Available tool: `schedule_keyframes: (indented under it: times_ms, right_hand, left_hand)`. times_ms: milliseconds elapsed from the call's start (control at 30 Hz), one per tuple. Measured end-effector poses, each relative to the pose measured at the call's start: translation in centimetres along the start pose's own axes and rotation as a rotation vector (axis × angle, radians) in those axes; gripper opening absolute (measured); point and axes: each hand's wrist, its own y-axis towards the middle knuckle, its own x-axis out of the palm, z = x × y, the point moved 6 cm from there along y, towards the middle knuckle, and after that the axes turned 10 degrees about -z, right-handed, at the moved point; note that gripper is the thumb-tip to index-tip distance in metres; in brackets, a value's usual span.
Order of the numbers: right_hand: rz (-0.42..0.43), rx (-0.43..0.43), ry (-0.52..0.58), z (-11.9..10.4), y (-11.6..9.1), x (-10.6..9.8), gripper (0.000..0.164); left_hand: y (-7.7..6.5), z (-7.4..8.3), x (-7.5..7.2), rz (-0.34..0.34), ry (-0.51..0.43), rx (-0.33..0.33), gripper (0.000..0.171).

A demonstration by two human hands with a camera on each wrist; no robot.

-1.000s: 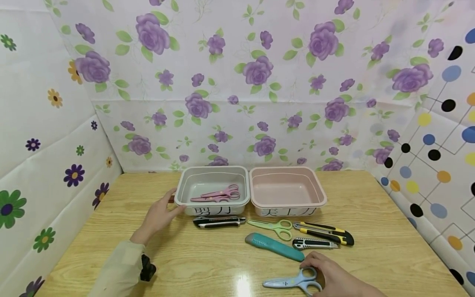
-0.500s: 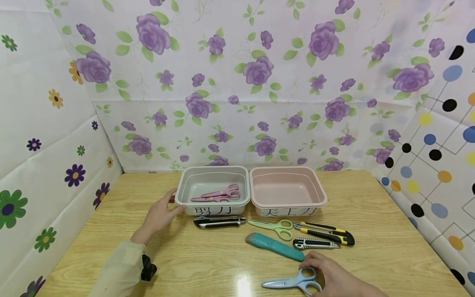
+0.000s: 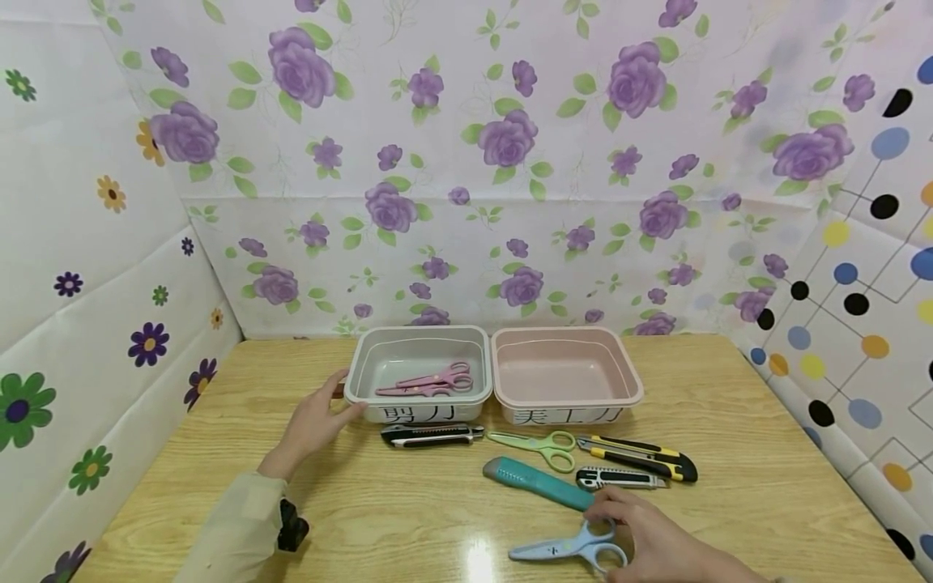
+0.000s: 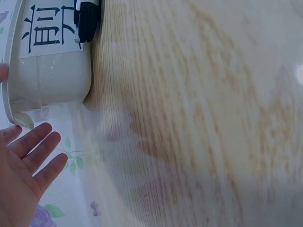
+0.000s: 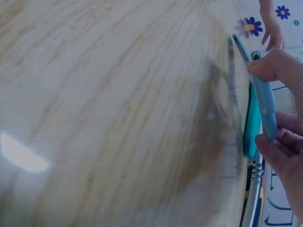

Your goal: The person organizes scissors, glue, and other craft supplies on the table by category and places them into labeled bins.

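Note:
My right hand (image 3: 652, 541) pinches light blue scissors (image 3: 547, 550) by their handle loops, blades pointing left. In the right wrist view, thumb and fingers hold the scissors (image 5: 265, 99) on edge, raised off the table. Just beyond them lies a teal utility knife (image 3: 535, 481), partly behind the fingers. At the left end of a grey bin (image 3: 419, 401), my left hand (image 3: 309, 425) touches the rim with its thumb. Its other fingers (image 4: 40, 153) extend fairly straight beside the bin. Pink scissors (image 3: 437, 378) lie inside that bin.
A pink bin (image 3: 568, 403) stands right of the grey one; both carry labels. In front lie a black utility knife (image 3: 430, 436), green scissors (image 3: 543, 445), a yellow-and-black utility knife (image 3: 645, 457) and a silver-and-black utility knife (image 3: 619, 478). Floral cloth (image 3: 466, 243) hangs behind.
The right hand and the blue scissors have shifted slightly left and away from me, the scissors' handles rising a little. My left hand has stayed at the grey bin.

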Motion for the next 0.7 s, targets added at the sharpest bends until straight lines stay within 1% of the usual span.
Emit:
schedule_keyframes:
  times_ms: [133, 267, 433, 700]
  right_hand:
    - [0.042, -0.041, -0.052, -0.7, 0.3, -0.3, 0.043]
    - [0.09, -0.09, -0.073, -1.4, 0.6, -0.8, 0.043]
    - [0.144, -0.109, -0.128, -1.9, 0.8, -1.7, 0.045]
    - [0.175, -0.134, -0.192, -2.8, 1.7, -3.2, 0.049]
  left_hand:
    - [0.0, -0.1, -0.1, 0.01, 0.003, 0.01, 0.072]
    - [0.1, -0.1, 0.0, 0.015, 0.008, 0.019, 0.071]
    - [0.2, -0.3, 0.2, 0.018, 0.01, 0.02, 0.07]
    - [0.1, -0.2, 0.1, 0.025, 0.009, 0.024, 0.071]
